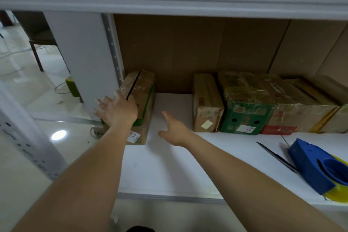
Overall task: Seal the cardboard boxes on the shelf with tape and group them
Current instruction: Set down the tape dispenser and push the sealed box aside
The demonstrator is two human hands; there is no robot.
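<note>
From my feed, at about nine o'clock, I see a grey shelf upright with glossy floor beyond it. Just right of that post stands a lone cardboard box, brown with green print and a dark slit along its top, a white label on its near face; it sits on the white shelf against the left end. My left hand lies over the box's near left top corner, fingers spread and straight, so that grip is open, pressing rather than clasping. Toward the centre, my right hand hovers over bare shelf board just right of that box, fingers extended and relaxed, the grip open and holding nothing; I cannot tell whether it touches the box. At about one o'clock a row of boxes stands pressed side by side against the brown cardboard backing: a plain brown box, then a green box with glossy tape across its top and two round holes in its front, then a brown box with a red base, and further boxes running out of frame. At four o'clock, near the shelf's front edge, lies a blue tape dispenser with yellow beneath it, a thin dark blade-like strip just to its left.
</note>
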